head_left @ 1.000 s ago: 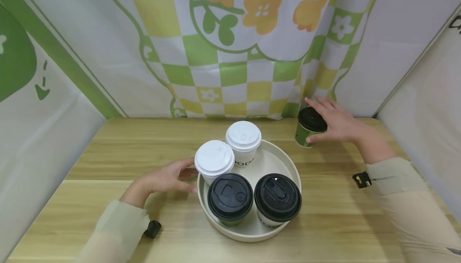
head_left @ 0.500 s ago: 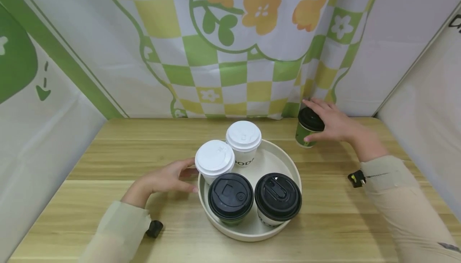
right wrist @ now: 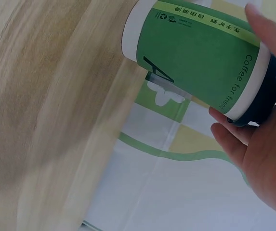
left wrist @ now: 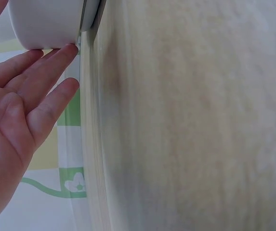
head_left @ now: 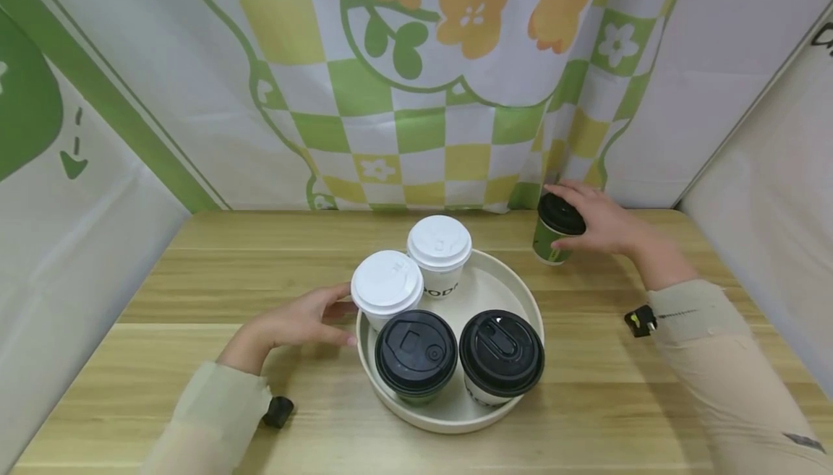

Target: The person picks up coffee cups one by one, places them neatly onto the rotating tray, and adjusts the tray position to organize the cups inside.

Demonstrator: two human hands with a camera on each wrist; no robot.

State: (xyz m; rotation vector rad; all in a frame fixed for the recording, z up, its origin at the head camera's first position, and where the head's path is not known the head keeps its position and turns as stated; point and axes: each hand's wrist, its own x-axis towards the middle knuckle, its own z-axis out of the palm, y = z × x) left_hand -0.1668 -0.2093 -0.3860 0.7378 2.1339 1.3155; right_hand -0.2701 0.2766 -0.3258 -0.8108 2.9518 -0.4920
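My right hand [head_left: 601, 222] holds a green paper coffee cup [head_left: 550, 245] around its black lid [head_left: 561, 213], thumb in front and fingers across the far side. In the right wrist view, the green cup [right wrist: 200, 53] shows printed lettering, with the palm against its lid. The left hand [head_left: 302, 322], fingers extended, touches the left side of a round cream tray [head_left: 514, 291]. Standing in that tray are two white-lidded cups [head_left: 387, 283] and two cups with black lids [head_left: 416, 353]. Seen from the left wrist, the left hand [left wrist: 27, 96] has straight fingers.
The wooden table [head_left: 215, 265] runs back to a checkered, flower-printed curtain [head_left: 423, 135], close behind the green cup. Pale fabric walls stand at both sides. Each wrist bears a small black device [head_left: 278, 412].
My right hand has shifted slightly left, its fingers and thumb drawing in around the green cup's lid. The left hand and the tray stay in place.
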